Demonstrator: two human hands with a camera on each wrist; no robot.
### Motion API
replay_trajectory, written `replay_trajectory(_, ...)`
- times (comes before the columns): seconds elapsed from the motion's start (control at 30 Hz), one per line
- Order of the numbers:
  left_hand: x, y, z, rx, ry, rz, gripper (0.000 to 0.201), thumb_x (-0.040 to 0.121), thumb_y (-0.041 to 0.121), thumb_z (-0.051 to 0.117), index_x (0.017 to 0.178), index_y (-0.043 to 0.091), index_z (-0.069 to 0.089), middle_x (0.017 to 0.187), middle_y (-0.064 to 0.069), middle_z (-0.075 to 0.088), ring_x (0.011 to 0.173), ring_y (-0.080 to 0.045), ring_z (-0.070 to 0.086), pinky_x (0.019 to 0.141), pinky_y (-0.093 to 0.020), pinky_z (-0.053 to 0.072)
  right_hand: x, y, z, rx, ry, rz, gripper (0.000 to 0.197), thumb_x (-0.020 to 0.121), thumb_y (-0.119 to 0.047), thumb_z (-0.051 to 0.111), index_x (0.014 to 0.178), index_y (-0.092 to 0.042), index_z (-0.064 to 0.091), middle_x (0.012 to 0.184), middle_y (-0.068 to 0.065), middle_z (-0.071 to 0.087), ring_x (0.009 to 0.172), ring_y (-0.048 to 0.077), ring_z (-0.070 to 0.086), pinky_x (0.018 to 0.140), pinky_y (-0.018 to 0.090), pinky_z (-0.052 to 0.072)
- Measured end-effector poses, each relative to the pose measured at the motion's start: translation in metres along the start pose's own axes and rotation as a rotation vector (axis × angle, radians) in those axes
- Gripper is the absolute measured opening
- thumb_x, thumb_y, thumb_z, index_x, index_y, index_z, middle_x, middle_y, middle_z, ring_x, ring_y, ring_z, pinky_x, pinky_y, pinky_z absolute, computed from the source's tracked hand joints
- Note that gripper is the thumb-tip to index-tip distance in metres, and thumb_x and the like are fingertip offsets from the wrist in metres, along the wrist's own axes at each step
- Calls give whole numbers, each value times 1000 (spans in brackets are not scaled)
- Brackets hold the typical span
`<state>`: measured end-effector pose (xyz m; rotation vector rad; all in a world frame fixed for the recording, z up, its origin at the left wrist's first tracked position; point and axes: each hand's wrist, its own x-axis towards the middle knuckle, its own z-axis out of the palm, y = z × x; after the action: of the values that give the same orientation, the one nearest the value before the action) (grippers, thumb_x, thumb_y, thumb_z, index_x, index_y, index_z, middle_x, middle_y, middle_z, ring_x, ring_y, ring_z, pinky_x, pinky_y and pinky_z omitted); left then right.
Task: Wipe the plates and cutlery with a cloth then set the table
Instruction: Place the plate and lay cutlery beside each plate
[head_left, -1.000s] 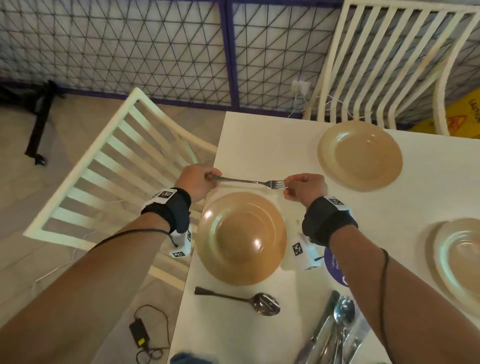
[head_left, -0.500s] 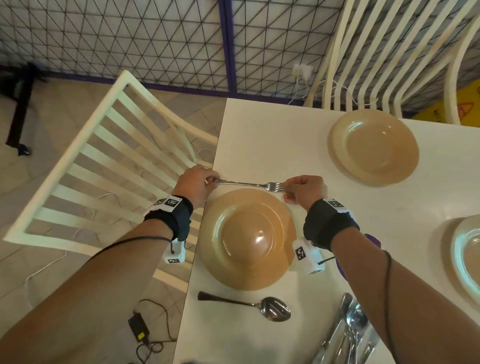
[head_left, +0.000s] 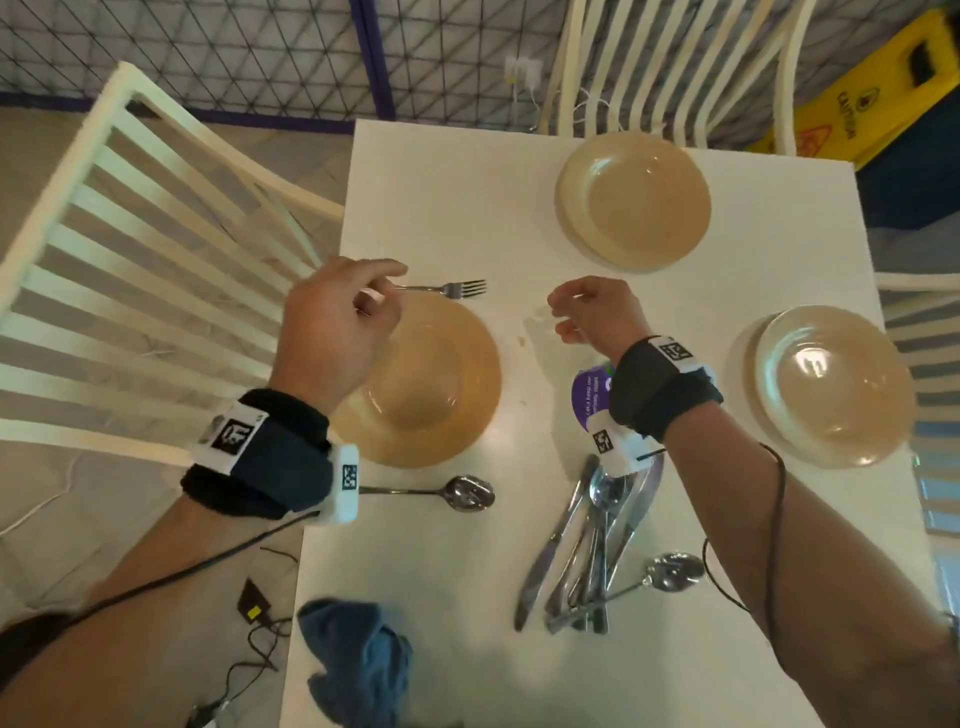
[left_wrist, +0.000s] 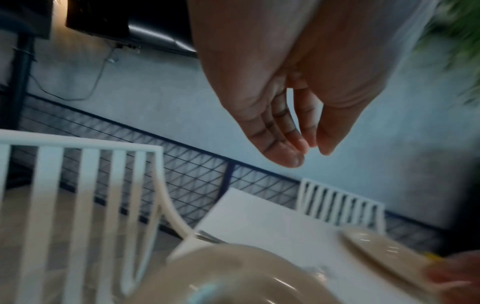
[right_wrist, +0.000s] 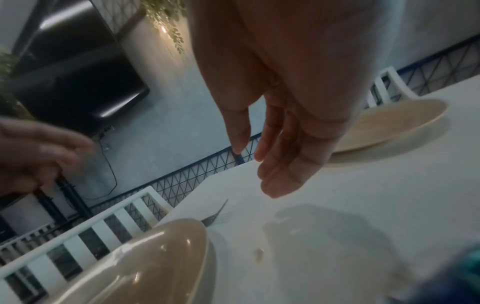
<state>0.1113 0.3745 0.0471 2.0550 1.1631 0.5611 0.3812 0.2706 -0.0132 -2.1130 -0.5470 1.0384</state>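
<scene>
A steel fork (head_left: 448, 287) lies flat on the white table (head_left: 426, 197), just beyond the far rim of a tan plate (head_left: 431, 379). My left hand (head_left: 379, 291) hovers over the fork's handle end with relaxed fingers (left_wrist: 291, 156) and holds nothing. To the right of the tines my right hand (head_left: 558, 312) hangs loosely curled, also empty, as its wrist view shows (right_wrist: 259, 164). The fork's tines (right_wrist: 215, 218) show past the plate's rim (right_wrist: 155, 257). A spoon (head_left: 452, 491) lies on the plate's near side. A crumpled blue cloth (head_left: 358, 665) sits at the table's near edge.
A pile of loose cutlery (head_left: 587, 545) lies at the near right, under my right forearm. Two more plates stand at the far side (head_left: 634, 200) and the right (head_left: 831, 384). White slatted chairs stand left (head_left: 130, 270) and beyond (head_left: 675, 67). A purple disc (head_left: 592, 387) lies by my right wrist.
Both hands have let go of the fork, which now lies on the table beyond the plate. They have lifted off it, the right one drawn back to the right.
</scene>
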Motion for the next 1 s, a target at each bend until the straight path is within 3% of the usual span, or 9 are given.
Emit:
replay_trajectory(0.07,-39,33,20,-44,-78,51,25,93,17,70,117,18,73,102,3,68,79,-12,65,80,-16,53,-21,18,-16,-58,-10,4,10,87,-25,72,94,-17,74,87,5,76,73,20,73,81,39,63)
replay_trajectory(0.13,-76,54,48,-69,-173,60,25,94,22,70,119,20,73,102,5,69,80,-9,66,81,-19,55,-43,35,-29,-175,-32,-13,13,89,-27,70,99,-19,73,90,3,75,79,21,72,79,33,60)
replay_trajectory(0.27,-140,68,109,16,-382,-60,23,96,27,65,118,27,70,97,12,65,75,-1,62,80,-23,52,-87,68,-45,-321,-29,-81,16,92,-25,63,101,-19,75,91,-1,70,88,18,63,77,23,42)
replay_trajectory(0.33,-167,63,137,109,-448,-103,20,95,26,63,113,26,71,96,11,62,79,-7,63,82,-25,49,-110,87,-49,-325,-39,-87,16,92,-24,63,101,-21,75,92,-1,70,89,17,62,77,22,41)
replay_trajectory(0.43,-193,55,167,292,-561,-191,19,93,28,57,106,19,68,104,0,65,98,-26,66,86,-36,51,-143,115,-50,-324,-82,-131,17,92,-22,63,104,-19,75,98,0,73,88,14,64,75,20,47)
replay_trajectory(0.53,-210,53,182,402,-579,-299,30,95,36,55,120,22,62,118,-3,62,108,-31,62,90,-39,48,-167,145,-44,-387,-160,-180,19,94,-24,60,105,-20,74,102,1,75,93,17,68,90,33,55)
replay_trajectory(0.63,-221,56,191,567,-574,-281,30,96,35,52,119,17,57,115,-5,62,102,-33,64,83,-39,48,-184,167,-41,-446,-234,-199,21,95,-30,58,108,-22,72,104,-2,74,93,16,68,91,39,56)
replay_trajectory(0.77,-227,61,198,722,-557,-227,24,103,32,45,116,14,54,113,-6,64,99,-31,65,73,-35,42,-196,179,-41,-500,-270,-247,18,96,-31,56,103,-22,70,100,-3,72,89,16,67,88,39,56)
replay_trajectory(1.0,-225,67,206,798,-557,-240,20,97,19,47,114,14,56,113,-7,66,104,-31,65,77,-34,44,-208,178,-51,-545,-311,-279,23,96,-30,55,111,-19,69,107,1,71,96,20,66,88,33,52)
